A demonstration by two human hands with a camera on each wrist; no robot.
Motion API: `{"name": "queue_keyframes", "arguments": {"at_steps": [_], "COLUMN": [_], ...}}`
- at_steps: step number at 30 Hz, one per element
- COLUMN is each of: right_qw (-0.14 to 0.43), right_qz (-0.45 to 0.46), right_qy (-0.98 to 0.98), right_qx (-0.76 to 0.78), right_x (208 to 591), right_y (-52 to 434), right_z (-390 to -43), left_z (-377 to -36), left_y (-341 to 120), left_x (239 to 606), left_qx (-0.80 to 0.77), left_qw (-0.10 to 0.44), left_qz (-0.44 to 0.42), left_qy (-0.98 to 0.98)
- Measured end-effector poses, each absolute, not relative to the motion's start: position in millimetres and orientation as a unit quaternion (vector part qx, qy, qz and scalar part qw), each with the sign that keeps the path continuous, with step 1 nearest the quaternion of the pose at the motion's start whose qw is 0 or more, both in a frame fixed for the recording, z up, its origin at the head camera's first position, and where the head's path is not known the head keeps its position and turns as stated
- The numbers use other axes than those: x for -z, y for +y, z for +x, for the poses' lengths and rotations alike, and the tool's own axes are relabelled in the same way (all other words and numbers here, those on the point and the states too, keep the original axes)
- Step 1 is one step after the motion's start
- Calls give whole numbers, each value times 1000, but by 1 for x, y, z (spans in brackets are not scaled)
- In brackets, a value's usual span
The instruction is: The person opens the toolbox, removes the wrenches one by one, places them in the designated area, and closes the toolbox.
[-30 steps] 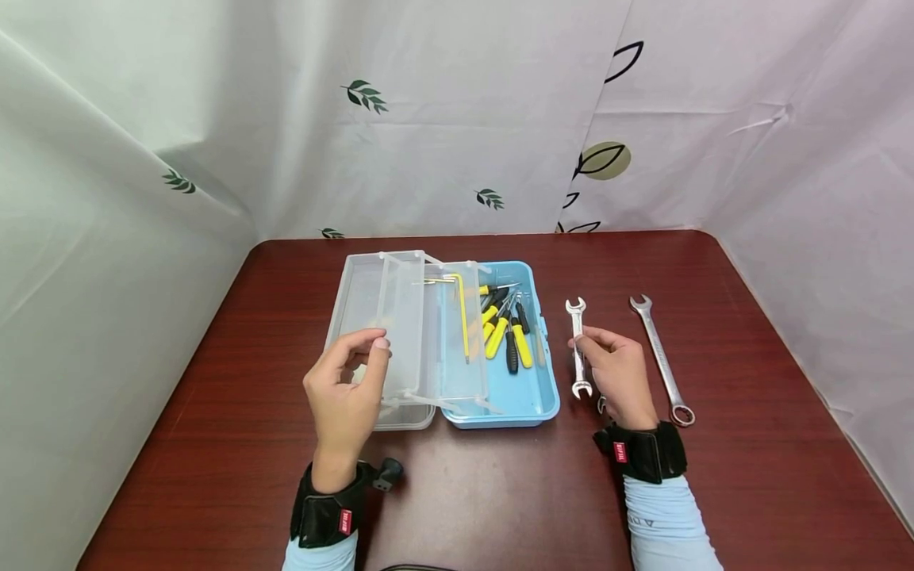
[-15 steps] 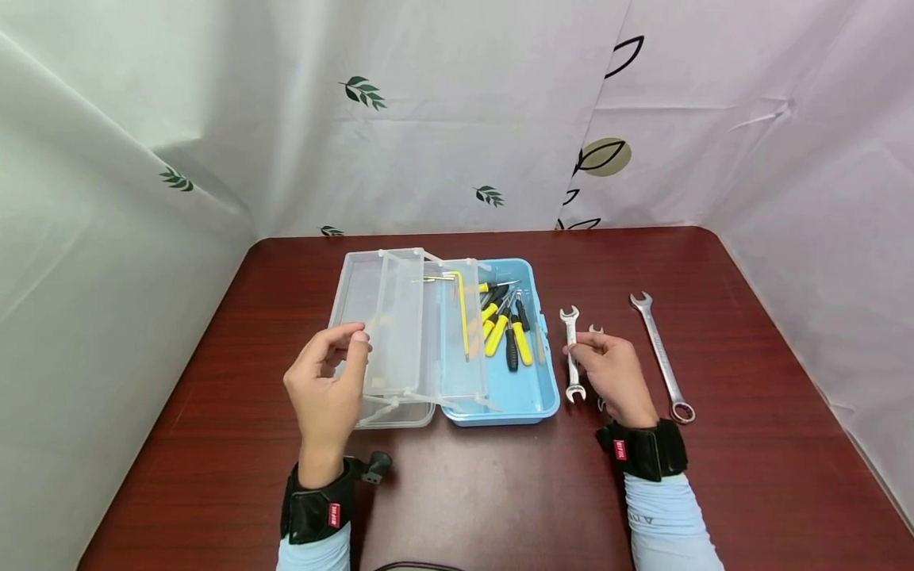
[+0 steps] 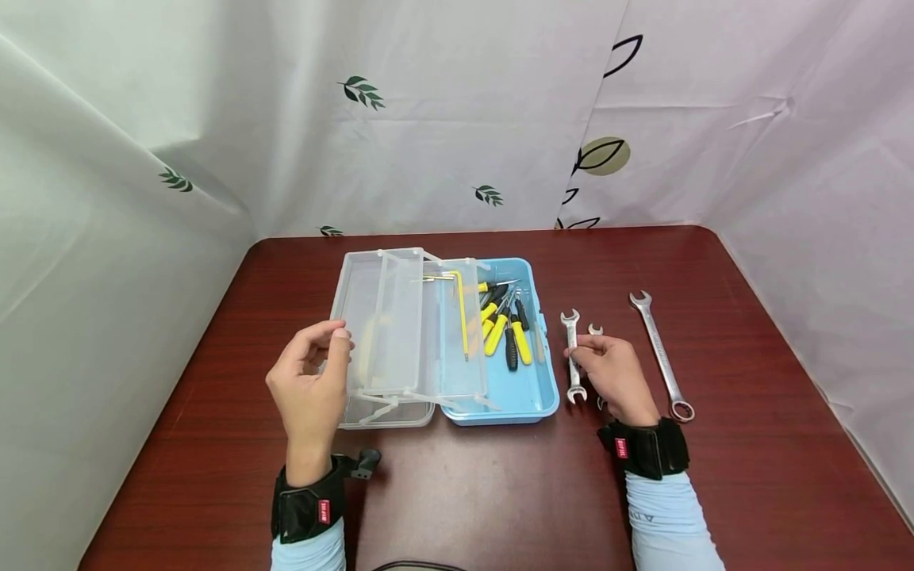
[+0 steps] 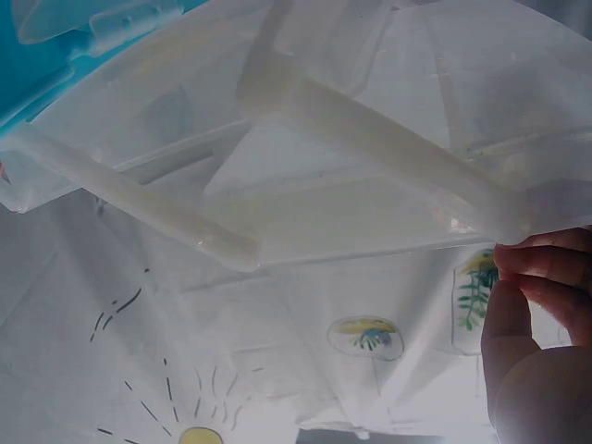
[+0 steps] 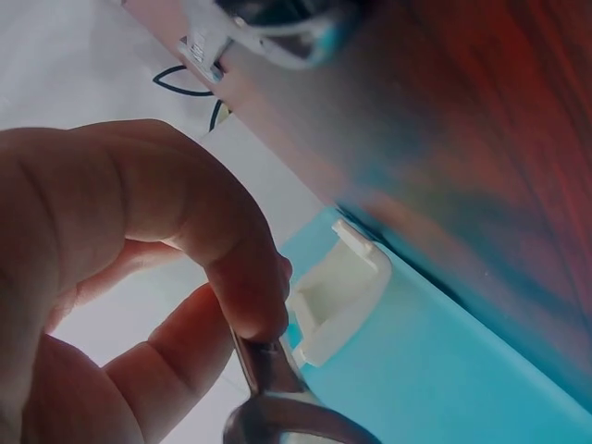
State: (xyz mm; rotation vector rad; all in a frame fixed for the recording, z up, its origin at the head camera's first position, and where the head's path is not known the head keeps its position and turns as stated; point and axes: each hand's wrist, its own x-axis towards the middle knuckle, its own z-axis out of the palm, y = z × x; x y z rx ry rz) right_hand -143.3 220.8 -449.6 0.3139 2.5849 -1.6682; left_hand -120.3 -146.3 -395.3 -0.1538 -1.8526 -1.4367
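The small open-end wrench (image 3: 573, 356) is pinched by the right hand (image 3: 612, 374) between thumb and forefinger, about mid-shaft; the grip is confirmed in the right wrist view, where the fingers (image 5: 236, 277) are curled round the wrench (image 5: 277, 398) shaft. The wrench's long axis runs away from the person, nearly parallel to the right wall of the blue toolbox (image 3: 531, 400), which lies just to the left of the right hand. One open jaw points away, the other towards the wrist. Whether the wrench is lifted or resting on the table (image 3: 750, 444) cannot be told.

A second short wrench (image 3: 596, 329) is seen only as a head past the right-hand fingertips; the rest is hidden by the hand. The long combination wrench (image 3: 662, 357) lies to the right of the right hand, apart from it, on a similar axis.

The left hand (image 3: 309, 388) is raised at the left edge of the clear fold-out tray (image 3: 389, 325), fingers curled, the tray rim pinched between thumb and fingertips (image 4: 541, 268). The tray is swung out to the left, so the box's right half is uncovered, with the yellow-handled screwdrivers (image 3: 503, 333) in it.

The open compartment lies left of the held wrench, nearer to the right hand than to the left.
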Motion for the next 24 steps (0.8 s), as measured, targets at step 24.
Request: {"name": "queue_keyframes", "arguments": {"at_steps": [24], "right_qw": [0], "right_qz": [134], "right_qy": [839], "right_qx": [528], "right_x": [451], "right_y": [246], "right_z": [-142], "left_z": [-123], "left_y": [-158], "left_x": [396], "left_qx": [549], "left_qw": [393], "left_qz": [-18], "left_qy": [-737]}}
